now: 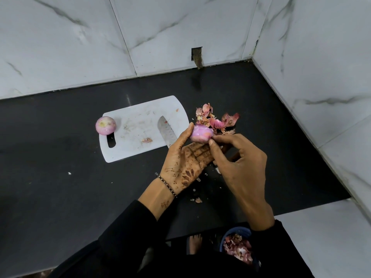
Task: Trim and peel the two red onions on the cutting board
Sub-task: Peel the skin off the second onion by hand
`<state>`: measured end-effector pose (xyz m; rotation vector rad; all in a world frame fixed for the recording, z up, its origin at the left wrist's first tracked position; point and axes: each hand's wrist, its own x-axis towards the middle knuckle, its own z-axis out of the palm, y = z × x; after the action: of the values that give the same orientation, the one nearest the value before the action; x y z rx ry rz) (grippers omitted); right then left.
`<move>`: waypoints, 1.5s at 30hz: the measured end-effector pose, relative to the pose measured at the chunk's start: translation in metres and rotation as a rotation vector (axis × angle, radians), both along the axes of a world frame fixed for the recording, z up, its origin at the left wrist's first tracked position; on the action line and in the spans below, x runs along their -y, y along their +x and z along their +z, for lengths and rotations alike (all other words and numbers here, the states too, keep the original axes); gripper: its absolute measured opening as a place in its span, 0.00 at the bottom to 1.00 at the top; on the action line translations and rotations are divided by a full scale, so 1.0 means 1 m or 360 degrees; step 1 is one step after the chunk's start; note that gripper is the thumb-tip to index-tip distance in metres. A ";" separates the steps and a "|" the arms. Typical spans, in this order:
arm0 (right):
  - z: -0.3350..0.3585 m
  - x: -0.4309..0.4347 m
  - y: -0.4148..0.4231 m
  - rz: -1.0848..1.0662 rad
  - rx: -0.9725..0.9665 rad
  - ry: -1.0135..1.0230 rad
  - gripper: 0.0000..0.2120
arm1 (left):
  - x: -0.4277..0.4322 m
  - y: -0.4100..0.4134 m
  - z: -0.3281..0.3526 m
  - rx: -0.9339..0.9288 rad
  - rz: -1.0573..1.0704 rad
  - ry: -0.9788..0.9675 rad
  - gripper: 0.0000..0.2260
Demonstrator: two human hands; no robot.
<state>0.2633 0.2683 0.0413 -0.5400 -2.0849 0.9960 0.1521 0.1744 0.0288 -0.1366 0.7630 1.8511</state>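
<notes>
Two onions are in view. Farthest left, a round, peeled red onion (105, 125), smooth and pale pink with a yellowish trimmed end facing up, sits on the left corner of the white plastic cutting board (138, 117), just above its oval handle slot. The board is flat with rounded corners (its surface is smudged and carries a few skin scraps). A steel knife blade (166, 132) with dimpled sides lies on the board's right part, its handle hidden under the henna-patterned left hand (186, 159). That hand is palm up, with a thin beaded bracelet (166, 184) at the wrist. It cradles the second red onion (201, 133), glossy and partly peeled, between thumb and curled fingers, over the glossy black table (60, 157) just right of the board. Behind it lies a heap of papery pink-brown onion skins (217, 120). The right hand (243, 165) pinches the onion's right edge with thumb and forefinger, its other fingers loosely spread. Below, a blue bowl (234, 230) holds more skins.
</notes>
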 end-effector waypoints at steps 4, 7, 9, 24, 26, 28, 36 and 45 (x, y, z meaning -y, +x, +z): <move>0.002 0.004 -0.001 0.0059 0.0053 -0.0178 0.05 | 0.001 0.001 0.000 -0.0090 -0.0008 -0.0076 0.31; 0.003 0.007 -0.001 0.0105 0.0080 -0.0282 0.03 | 0.001 0.000 -0.004 -0.0097 0.0009 -0.0098 0.32; 0.002 0.006 0.001 0.0085 0.0071 -0.0349 0.03 | 0.001 0.001 -0.004 -0.0105 0.0012 -0.0092 0.32; -0.003 -0.003 0.000 0.0275 0.0072 0.0020 0.28 | 0.017 -0.009 -0.007 -0.0736 -0.0266 0.0067 0.39; -0.002 -0.004 0.001 0.0283 0.0087 0.0039 0.27 | 0.021 -0.013 -0.002 -0.0884 -0.0353 0.0049 0.34; -0.002 -0.005 0.002 0.0306 0.0109 0.0044 0.27 | 0.026 -0.017 0.003 -0.1070 -0.0428 -0.0054 0.31; -0.003 -0.007 0.001 0.0415 0.0217 0.0093 0.25 | 0.033 -0.032 0.015 -0.1830 -0.0595 -0.0371 0.28; 0.000 -0.005 0.001 0.0349 0.0314 -0.0080 0.22 | 0.031 -0.035 0.012 -0.1737 -0.0477 -0.0258 0.29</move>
<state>0.2640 0.2736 0.0409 -0.4574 -2.3382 1.1626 0.1169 0.1435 0.0403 0.9081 1.5618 1.4802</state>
